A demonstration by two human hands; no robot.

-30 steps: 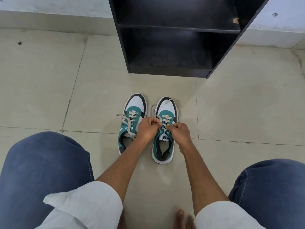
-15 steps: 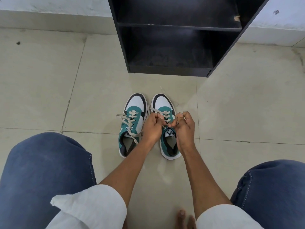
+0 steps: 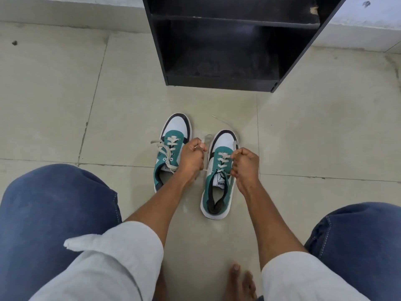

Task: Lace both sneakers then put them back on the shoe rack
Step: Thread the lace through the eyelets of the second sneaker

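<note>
Pale beige tiled floor (image 3: 65,109), dark grout lines, small dark speck far left. Black open-fronted wooden shoe rack (image 3: 230,81) stands on floor at top, against white wall base. Two teal, white and black sneakers on tiles just before rack, toes toward it: left sneaker (image 3: 173,135) slightly farther, right sneaker (image 3: 219,192) nearer. Thin loose lace end (image 3: 223,122) trails on tile beyond right sneaker. Bare toes (image 3: 238,281) rest on floor at bottom edge.

One marking can be read: a white tongue label (image 3: 221,180) on the teal, white and black sneaker (image 3: 219,174) at the five o'clock side of the pair carries a black leaping-cat logo above the upside-down word "PUMA".
</note>
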